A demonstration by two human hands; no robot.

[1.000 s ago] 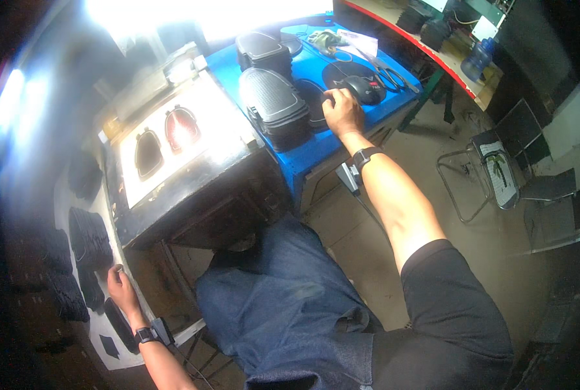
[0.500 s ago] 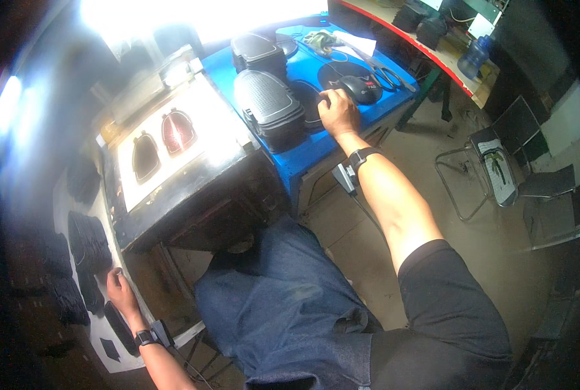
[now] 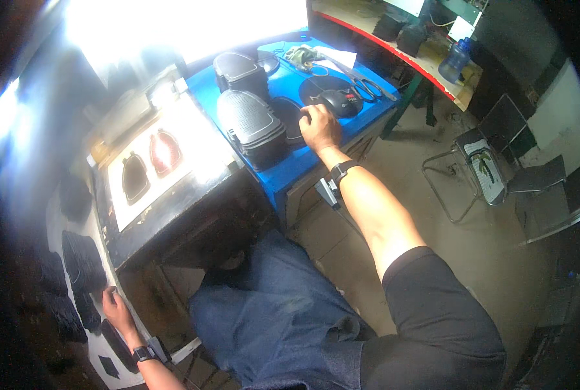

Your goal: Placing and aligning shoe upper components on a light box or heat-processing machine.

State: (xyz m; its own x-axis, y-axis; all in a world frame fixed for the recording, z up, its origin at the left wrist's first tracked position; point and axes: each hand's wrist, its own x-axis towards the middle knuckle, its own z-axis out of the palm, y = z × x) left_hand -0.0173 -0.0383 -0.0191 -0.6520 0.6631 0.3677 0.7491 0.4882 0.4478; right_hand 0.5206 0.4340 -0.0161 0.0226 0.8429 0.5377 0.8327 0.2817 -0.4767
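Observation:
Over the front of a blue table point(image 3: 278, 179), my right hand point(image 3: 320, 130) is closed with fingers curled. Whatever it may pinch is hidden. Just beyond it sits a rounded black object point(image 3: 340, 102) with red and white marking. Left of it lie a thin dark curved piece point(image 3: 287, 117) and a stack of dark, textured moulded pads point(image 3: 251, 123). Low on the left, my left hand point(image 3: 119, 313) curls by a white surface with a pile of dark flat pieces point(image 3: 84, 260). A small dark bit shows at its fingertips, too small to name.
A dark-edged bench holds a white board point(image 3: 126, 211) with a dark shaped piece point(image 3: 135, 177) and a reddish one point(image 3: 165, 153). Scissors point(image 3: 366, 90) and a glove point(image 3: 300, 57) lie on the blue table. A folding chair point(image 3: 481, 169) and a blue jug point(image 3: 455, 62) stand right.
The whole view has shifted, so everything appears a little further left and lower. Both hands keep nearly the same places relative to the tables.

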